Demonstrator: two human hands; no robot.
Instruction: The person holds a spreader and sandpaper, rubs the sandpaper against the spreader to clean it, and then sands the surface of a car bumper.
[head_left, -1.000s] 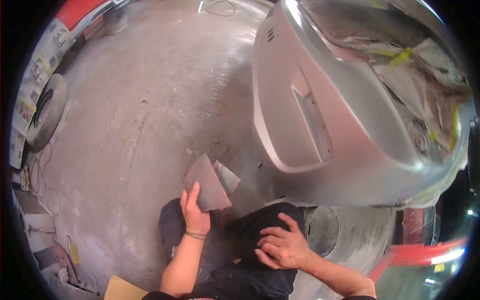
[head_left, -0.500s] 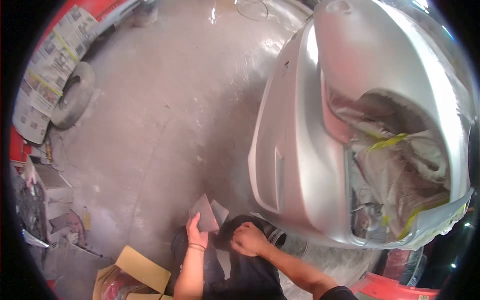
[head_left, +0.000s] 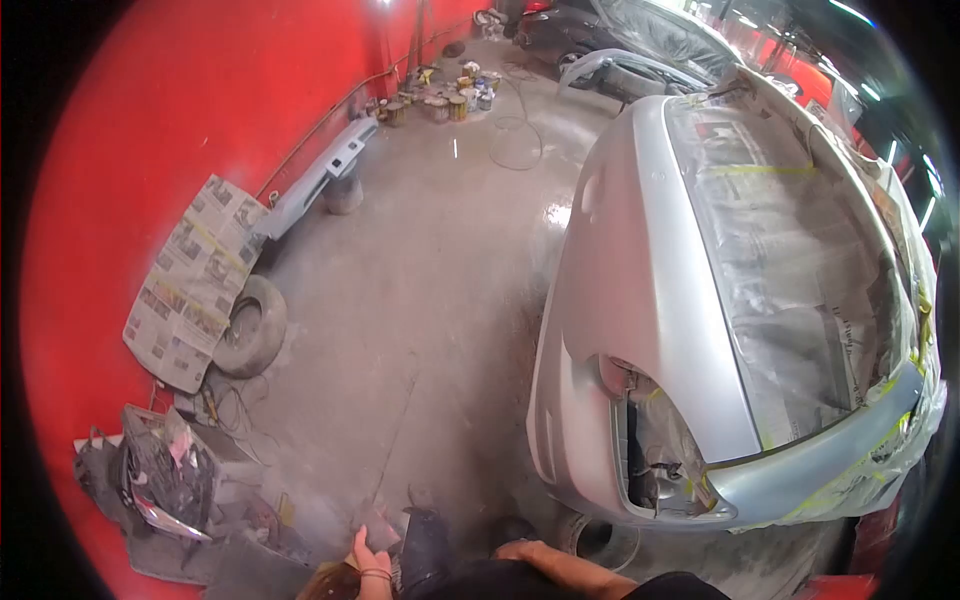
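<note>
At the bottom edge, my left hand [head_left: 372,562] is closed around a folded grey-reddish sheet [head_left: 380,530] that looks like sandpaper. Dark trouser fabric lies just right of this hand. My right hand [head_left: 520,550] rests by my dark-clad knee, its fingers hidden from view. To the right stands a silver-grey car body [head_left: 640,290], its surface dull and smooth. Masking paper [head_left: 790,290] with yellow-green tape covers its window opening. A lamp opening [head_left: 660,450] gapes at the near corner. Neither hand touches the car.
A newspaper-covered panel [head_left: 200,280] leans on the red wall [head_left: 200,90] by a tyre [head_left: 252,328]. A long silver bumper [head_left: 320,180] rests on a bucket [head_left: 343,195]. Paint cans [head_left: 458,107] stand behind. Car parts [head_left: 165,470] pile up lower left; a wheel-like ring [head_left: 598,540] lies beneath the car.
The view has tilted up, bringing the wall, cans and masked window into sight. Both hands now sit lower in the picture. My left hand still holds the sheet.
</note>
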